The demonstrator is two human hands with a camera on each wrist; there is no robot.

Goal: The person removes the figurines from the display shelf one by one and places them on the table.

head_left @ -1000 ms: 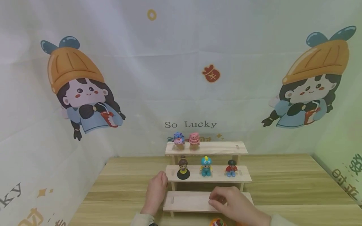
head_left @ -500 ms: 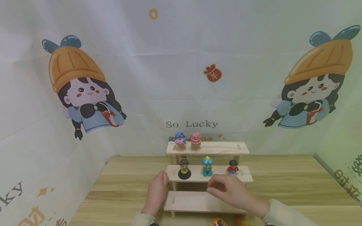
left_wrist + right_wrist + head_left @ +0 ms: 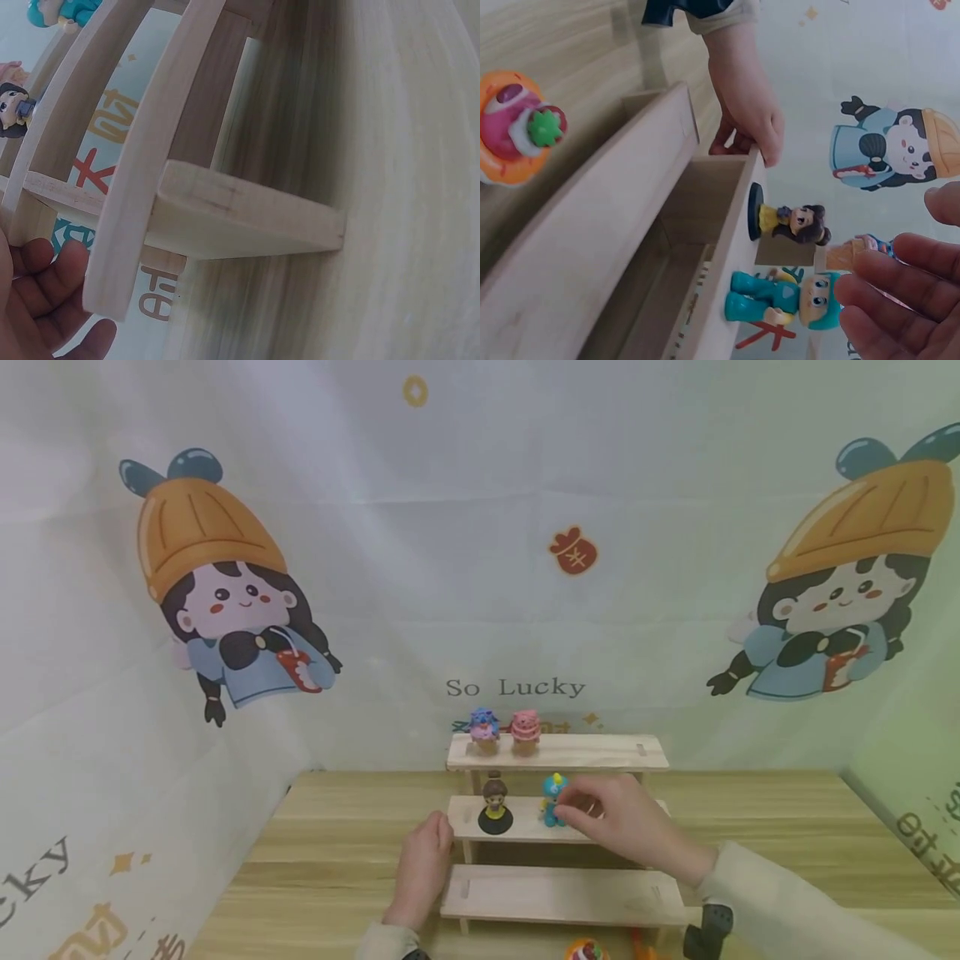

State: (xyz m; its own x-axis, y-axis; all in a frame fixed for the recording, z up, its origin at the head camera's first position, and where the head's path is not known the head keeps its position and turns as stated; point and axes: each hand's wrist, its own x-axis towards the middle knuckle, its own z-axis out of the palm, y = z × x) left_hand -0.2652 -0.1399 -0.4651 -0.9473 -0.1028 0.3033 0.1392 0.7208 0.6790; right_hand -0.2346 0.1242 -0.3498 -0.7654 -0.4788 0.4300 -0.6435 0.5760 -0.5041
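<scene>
A three-tier wooden display stand stands on the table. At its left, my left hand grips the end of the middle tier, fingers curled, as the right wrist view shows. My right hand hovers over the middle tier with loosely bent fingers and a gap between thumb and fingers. Its fingertips are close to the head of a teal figurine; contact cannot be told. A brown-haired figurine in a yellow and black dress stands left of it. The red-jacketed figurine is hidden behind my right hand in the head view.
Blue and pink ice-cream cone toys stand on the top tier's left. In front of the stand lies an orange-rimmed toy with pink and green topping. A printed cloth hangs behind.
My right hand has risen from the bottom tier to the middle tier, reaching the teal figurine and covering the red-jacketed one. My left hand keeps its place. The head view has shifted slightly.
</scene>
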